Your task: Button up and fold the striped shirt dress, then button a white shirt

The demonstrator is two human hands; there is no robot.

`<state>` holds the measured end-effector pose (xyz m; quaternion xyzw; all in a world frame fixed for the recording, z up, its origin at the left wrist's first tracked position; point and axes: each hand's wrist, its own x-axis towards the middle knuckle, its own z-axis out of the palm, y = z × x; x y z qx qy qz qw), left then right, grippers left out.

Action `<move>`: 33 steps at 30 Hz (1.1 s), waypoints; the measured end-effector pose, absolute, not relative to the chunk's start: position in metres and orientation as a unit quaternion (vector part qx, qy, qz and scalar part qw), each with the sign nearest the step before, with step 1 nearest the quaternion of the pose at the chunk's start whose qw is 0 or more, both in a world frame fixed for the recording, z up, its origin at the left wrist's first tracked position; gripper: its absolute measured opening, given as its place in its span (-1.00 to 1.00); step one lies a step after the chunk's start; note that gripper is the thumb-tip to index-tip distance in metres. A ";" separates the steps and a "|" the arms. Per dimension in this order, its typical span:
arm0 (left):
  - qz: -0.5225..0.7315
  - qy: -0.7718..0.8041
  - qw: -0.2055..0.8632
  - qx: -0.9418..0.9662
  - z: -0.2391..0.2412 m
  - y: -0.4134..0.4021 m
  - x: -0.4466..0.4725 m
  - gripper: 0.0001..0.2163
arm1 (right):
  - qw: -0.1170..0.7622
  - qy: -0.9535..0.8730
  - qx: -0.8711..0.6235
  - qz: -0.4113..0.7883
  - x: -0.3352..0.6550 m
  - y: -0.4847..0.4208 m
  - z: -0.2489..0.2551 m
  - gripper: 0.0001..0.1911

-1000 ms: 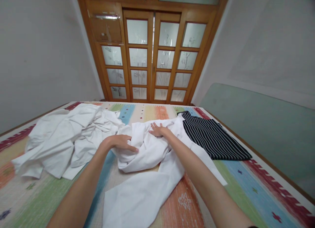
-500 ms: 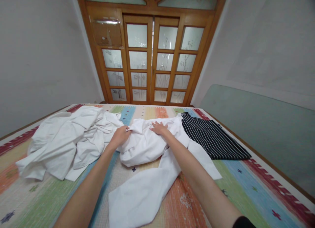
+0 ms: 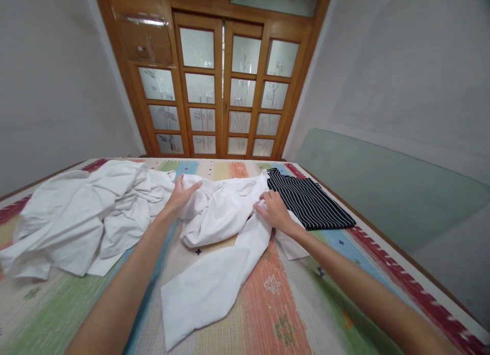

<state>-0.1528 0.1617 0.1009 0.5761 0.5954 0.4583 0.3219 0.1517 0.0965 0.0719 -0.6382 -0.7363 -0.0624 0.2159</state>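
A crumpled white garment [image 3: 218, 227] lies in the middle of a striped, many-coloured mat [image 3: 283, 304]. My left hand [image 3: 179, 194] grips its far left edge, fingers curled round the cloth. My right hand [image 3: 272, 211] pinches the cloth at the garment's right side, close to a folded black garment with thin white stripes [image 3: 306, 202]. One long white flap trails toward me across the mat.
A heap of more white clothes [image 3: 84, 212] covers the mat's left side. Beyond the mat stands a wooden door with frosted glass panes [image 3: 218, 84]. A pale green panel [image 3: 383, 191] runs along the right wall.
My left hand went from the garment's near fold up to its far left edge and took hold. My right hand slid right and back toward me, closing on the cloth. The view turned right.
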 end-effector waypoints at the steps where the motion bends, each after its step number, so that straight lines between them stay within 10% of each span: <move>1: 0.454 0.614 0.260 0.591 0.100 0.160 -0.151 -0.15 | 0.188 -0.720 -0.666 -0.054 0.158 0.086 0.075 -0.63; 7: 0.252 0.581 0.087 0.769 0.095 0.137 -0.119 -0.24 | 0.024 -0.699 -0.701 0.140 0.160 0.053 0.078 -0.35; 14: 0.021 0.421 0.210 0.882 0.077 0.120 -0.104 -0.33 | 0.152 -0.708 -0.671 0.162 0.151 0.064 0.074 -0.87; 22: 0.126 0.521 0.080 0.841 0.083 0.148 -0.135 -0.71 | 0.582 -0.380 -0.601 0.394 0.217 0.096 0.113 -0.95; 33: 0.415 0.614 0.209 0.639 0.097 0.154 -0.144 -0.62 | 0.499 -0.363 -0.783 0.080 0.297 0.124 0.112 -0.78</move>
